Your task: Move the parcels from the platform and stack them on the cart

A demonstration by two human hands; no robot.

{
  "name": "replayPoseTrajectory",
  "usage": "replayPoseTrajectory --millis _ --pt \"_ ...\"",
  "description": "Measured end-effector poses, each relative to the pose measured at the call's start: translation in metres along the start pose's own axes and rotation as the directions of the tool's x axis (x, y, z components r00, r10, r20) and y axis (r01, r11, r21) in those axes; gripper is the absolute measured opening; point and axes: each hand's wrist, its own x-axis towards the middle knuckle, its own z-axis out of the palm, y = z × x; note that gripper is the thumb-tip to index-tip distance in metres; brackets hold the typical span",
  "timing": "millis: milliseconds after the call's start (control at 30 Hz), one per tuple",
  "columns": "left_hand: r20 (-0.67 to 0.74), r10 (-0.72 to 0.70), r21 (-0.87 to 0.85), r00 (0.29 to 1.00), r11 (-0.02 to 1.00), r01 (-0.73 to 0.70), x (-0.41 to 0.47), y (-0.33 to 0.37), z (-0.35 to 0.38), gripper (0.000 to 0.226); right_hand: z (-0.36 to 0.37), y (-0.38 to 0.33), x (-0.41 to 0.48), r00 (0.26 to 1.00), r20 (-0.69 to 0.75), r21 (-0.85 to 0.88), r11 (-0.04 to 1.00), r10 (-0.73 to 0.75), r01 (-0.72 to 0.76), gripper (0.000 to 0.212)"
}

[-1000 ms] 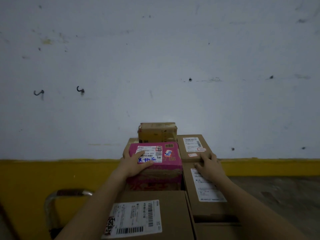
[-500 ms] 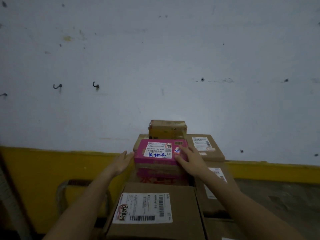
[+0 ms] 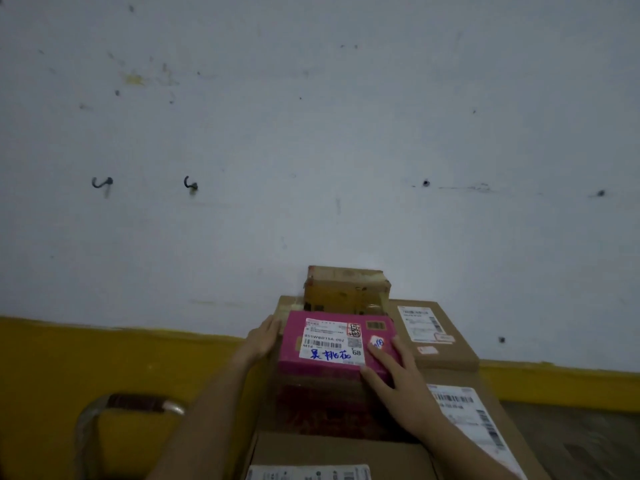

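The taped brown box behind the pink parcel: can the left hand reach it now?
Probably yes: the left hand lies beside the pink parcel, and the taped brown box just beyond stands uncovered.

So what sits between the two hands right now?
The pink parcel: the left hand presses its left side, the right hand rests on its near right corner. Head view.
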Motion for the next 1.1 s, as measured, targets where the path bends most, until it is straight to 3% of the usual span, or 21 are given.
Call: replayPoseTrajectory --millis 133,267,400,533,633,700,767,900,1000,1100 --pt "0.054 0.020 -0.238 0.998 0.971 -0.007 0.017 -0.004 0.013 0.053 0.001 0.002 -0.001 1.000 0.002 0.020 1.000 0.013 -0.013 0.056" --pt "-0.012 -0.008 -0.211 1.000 0.977 0.005 0.023 -0.008 0.018 0.053 0.004 0.001 -0.002 1.000 -0.021 0.037 0.999 0.004 -0.003 0.055" --pt "0.034 0.016 -0.283 0.999 0.959 -0.005 0.023 -0.005 0.015 0.051 0.005 0.001 -0.001 1.000 -0.027 0.034 0.999 0.006 -0.005 0.055" --pt "0.071 0.005 -0.249 0.997 0.968 0.013 0.026 -0.005 0.014 0.050 0.002 0.000 -0.002 1.000 -0.015 0.063 0.998 0.010 -0.009 0.056" --pt "0.103 0.008 -0.105 0.995 0.994 0.003 0.035 0.006 0.002 0.055 0.000 -0.001 -0.002 1.000 0.003 0.062 0.998 0.013 -0.013 0.058" --pt "-0.031 -0.040 0.055 0.999 0.998 0.041 0.048 0.024 -0.007 0.062 0.000 0.000 -0.002 1.000 0.004 0.044 0.999 0.017 -0.017 0.058" --pt "-0.143 0.027 0.176 0.989 0.984 -0.001 0.056 0.050 -0.010 0.063 0.001 0.000 -0.002 1.000 -0.001 0.028 0.999 0.020 -0.020 0.058" --pt "0.005 0.277 0.505 0.961 0.829 -0.242 0.060 0.096 0.012 0.061 0.002 0.001 -0.002 1.000 0.009 0.018 1.000 0.016 -0.017 0.058" --pt "0.124 0.266 0.698 0.956 0.661 -0.274 0.058 0.102 0.042 0.063 0.003 0.002 0.000 0.999 0.026 0.018 0.999 0.029 -0.029 0.058" --pt "0.127 0.261 0.709 0.957 0.651 -0.271 0.063 0.106 0.056 0.063 0.003 0.003 0.001 0.999 0.035 0.027 0.999 0.036 -0.036 0.057"
